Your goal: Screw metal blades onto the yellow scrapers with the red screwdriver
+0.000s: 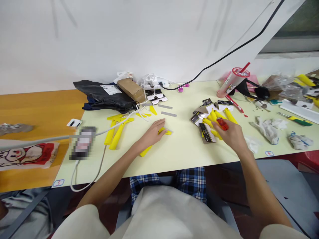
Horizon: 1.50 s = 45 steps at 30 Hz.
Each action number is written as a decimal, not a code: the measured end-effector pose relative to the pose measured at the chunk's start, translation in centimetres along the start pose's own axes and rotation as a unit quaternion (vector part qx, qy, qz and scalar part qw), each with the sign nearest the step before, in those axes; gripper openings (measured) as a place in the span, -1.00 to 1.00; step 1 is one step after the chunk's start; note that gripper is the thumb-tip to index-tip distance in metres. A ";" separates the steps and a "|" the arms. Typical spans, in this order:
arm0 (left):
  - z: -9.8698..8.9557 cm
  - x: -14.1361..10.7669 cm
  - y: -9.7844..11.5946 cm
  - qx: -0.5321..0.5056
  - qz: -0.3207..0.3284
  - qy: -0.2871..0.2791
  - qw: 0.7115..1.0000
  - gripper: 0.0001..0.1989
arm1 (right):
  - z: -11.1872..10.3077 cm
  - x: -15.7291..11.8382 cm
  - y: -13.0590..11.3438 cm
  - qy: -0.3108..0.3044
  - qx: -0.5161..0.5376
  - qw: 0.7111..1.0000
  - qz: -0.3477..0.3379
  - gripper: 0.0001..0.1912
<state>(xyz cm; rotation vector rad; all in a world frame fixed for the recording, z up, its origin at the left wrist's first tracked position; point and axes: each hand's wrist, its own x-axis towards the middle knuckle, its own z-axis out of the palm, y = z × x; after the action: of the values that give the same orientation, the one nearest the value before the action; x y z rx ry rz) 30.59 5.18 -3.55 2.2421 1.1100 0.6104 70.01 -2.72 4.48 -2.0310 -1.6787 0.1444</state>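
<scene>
My left hand (pixel 155 132) is closed over a yellow scraper handle (pixel 146 151) lying on the table, its flared head showing past my thumb. My right hand (pixel 232 133) grips a red screwdriver (pixel 222 123), of which only the handle shows. Just beyond it lies a pile of yellow scrapers (pixel 230 116) with black-and-white cards (pixel 207 133). Between my hands and the wall lie two flat grey strips (pixel 168 114) and a loose yellow wedge-shaped piece (pixel 153 110). More yellow handles (pixel 116 136) with wide heads rest left of my left hand.
A phone (pixel 83 142) on a white cable lies left. Behind are a black plastic bag (pixel 104 96), a cardboard box (pixel 131 89) and a power strip (pixel 161 82). A drink cup (pixel 233 83), crumpled gloves (pixel 267 129) and a yellow-green screwdriver (pixel 299 120) are at right. A black cable crosses overhead.
</scene>
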 end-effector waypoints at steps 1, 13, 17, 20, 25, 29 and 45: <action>0.1 -0.1 0.1 0.005 -0.006 0.006 1.000 -0.45 | -0.7 0.0 -0.1 0.014 0.024 1.000 0.013 -0.36; 0.0 -0.3 2.0 0.036 -0.051 0.058 0.996 -0.44 | -2.5 -3.1 -0.9 -0.038 0.141 0.988 0.051 -0.24; 0.1 0.1 5.6 -0.131 -0.021 0.087 0.987 -0.39 | -1.4 -5.2 -3.5 -0.044 0.137 0.990 -0.012 -0.35; 1.3 0.3 8.7 -0.344 -0.032 0.069 0.936 -0.24 | 0.0 -6.5 -5.7 -0.023 0.134 0.985 -0.104 -0.52; 3.9 0.0 12.1 -0.512 -0.074 0.140 0.844 -0.41 | 2.6 -8.3 -8.2 0.000 0.095 0.983 -0.158 -0.68; 5.3 -0.6 13.0 -0.517 -0.108 0.246 0.812 -0.59 | 4.0 -8.8 -9.6 0.021 0.079 0.989 -0.124 -0.69; 3.4 -3.2 9.8 -0.435 -0.062 0.181 0.880 -0.61 | 6.6 -10.0 -13.2 0.060 0.166 0.981 -0.078 -0.62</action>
<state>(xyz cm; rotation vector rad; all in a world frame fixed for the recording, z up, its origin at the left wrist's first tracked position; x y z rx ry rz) 36.44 -3.34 -0.10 1.2975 0.8700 1.2175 53.34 -8.58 2.21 -1.6254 -1.6112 0.2276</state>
